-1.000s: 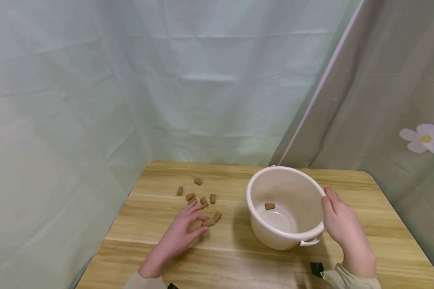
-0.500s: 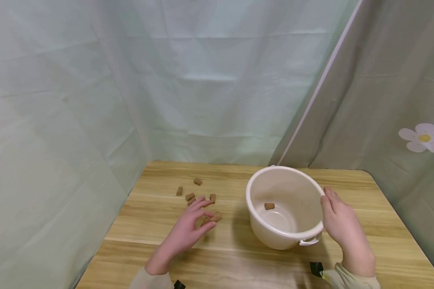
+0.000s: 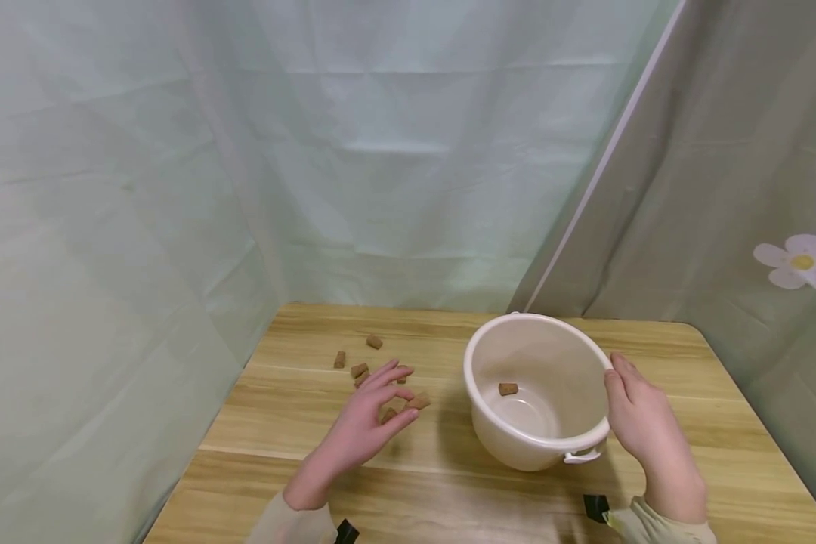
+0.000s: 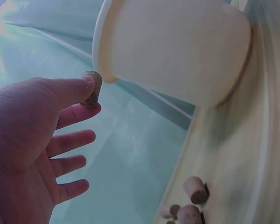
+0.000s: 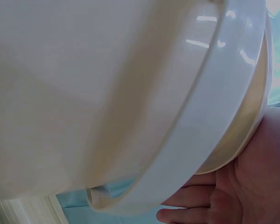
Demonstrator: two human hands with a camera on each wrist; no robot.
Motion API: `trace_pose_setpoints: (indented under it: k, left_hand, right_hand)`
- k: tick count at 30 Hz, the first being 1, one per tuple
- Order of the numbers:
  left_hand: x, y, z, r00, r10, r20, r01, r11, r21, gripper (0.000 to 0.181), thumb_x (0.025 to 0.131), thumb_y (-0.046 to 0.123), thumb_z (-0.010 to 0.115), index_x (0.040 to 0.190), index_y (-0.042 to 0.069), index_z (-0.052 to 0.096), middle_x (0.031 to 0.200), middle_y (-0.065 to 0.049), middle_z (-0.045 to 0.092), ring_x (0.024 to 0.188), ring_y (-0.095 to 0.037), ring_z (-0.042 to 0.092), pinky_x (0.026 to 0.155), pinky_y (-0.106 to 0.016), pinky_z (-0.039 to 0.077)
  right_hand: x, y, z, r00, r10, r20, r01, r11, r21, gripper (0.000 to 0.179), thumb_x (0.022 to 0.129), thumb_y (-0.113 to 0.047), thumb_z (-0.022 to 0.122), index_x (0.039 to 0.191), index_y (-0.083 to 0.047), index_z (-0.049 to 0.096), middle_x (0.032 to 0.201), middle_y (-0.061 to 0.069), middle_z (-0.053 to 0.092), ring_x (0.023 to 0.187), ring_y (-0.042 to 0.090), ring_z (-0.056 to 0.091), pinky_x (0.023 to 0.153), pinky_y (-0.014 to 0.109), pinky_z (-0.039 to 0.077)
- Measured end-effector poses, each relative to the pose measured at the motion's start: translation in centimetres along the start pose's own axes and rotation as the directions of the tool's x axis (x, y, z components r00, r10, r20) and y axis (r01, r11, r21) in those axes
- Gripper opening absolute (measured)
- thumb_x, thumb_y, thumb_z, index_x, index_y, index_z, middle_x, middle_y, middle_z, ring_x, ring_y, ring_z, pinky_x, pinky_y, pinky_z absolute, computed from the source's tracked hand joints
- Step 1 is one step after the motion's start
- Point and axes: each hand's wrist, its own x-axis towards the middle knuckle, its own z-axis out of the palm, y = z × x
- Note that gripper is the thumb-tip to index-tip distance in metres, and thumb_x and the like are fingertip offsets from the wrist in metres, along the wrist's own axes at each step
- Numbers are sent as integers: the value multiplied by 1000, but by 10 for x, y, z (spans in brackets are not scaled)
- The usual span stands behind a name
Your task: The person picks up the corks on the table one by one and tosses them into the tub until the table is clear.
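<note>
A small brown cork [image 3: 418, 402] is pinched between the thumb and index finger of my left hand [image 3: 362, 423]. In the left wrist view, that cork [image 4: 96, 88] is raised off the table, with the other fingers spread apart. A white plastic bucket [image 3: 510, 446] stands right of the left hand, one cork [image 3: 508, 388] lying on its inside bottom. My right hand [image 3: 646, 419] holds the bucket's right rim; its fingers [image 5: 186, 196] show beyond the rim in the right wrist view. Several loose corks [image 3: 360, 370] lie on the table around and beyond the left hand, some partly hidden by it.
The wooden table [image 3: 408, 506] has its back edge against pale green curtains [image 3: 381, 151]. A grey curtain with a white flower [image 3: 801, 261] hangs at the right. A side handle [image 3: 582, 455] sticks out from the bucket's near side.
My left hand has moved right and slightly up with a cork between thumb and index finger, toward the bucket. The right hand and the bucket have stayed put.
</note>
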Motion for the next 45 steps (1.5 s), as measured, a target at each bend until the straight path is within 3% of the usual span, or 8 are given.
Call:
trace_pose_setpoints:
  k: [8, 24, 45]
  left_hand:
    - [14, 13, -1, 999, 46, -22, -47, 999, -24, 17, 101, 29, 78, 110, 16, 76, 155, -11, 58, 157, -36, 35, 121, -68, 32]
    - [45, 44, -2, 983, 144, -111, -153, 985, -79, 15, 98, 22, 81, 111, 15, 77, 155, -3, 58, 156, -29, 37, 122, -64, 32]
    - [69, 66, 11, 977, 200, -75, -204, 977, -56, 18, 98, 26, 80, 111, 12, 78, 157, -4, 57, 156, -25, 37, 125, -59, 30]
  right_hand:
    - [1, 2, -1, 1000, 4, 6, -4, 1000, 5, 68, 117, -41, 21, 161, 10, 31, 164, 37, 28, 149, 61, 28, 117, 75, 26]
    - [4, 0, -2, 1000, -4, 11, 4, 1000, -19, 68, 117, -39, 20, 161, 11, 30, 164, 38, 29, 150, 60, 28, 119, 73, 26]
    - [0, 0, 0, 1000, -4, 2, 4, 1000, -1, 68, 117, -40, 22, 161, 10, 32, 164, 37, 30, 149, 61, 29, 117, 75, 27]
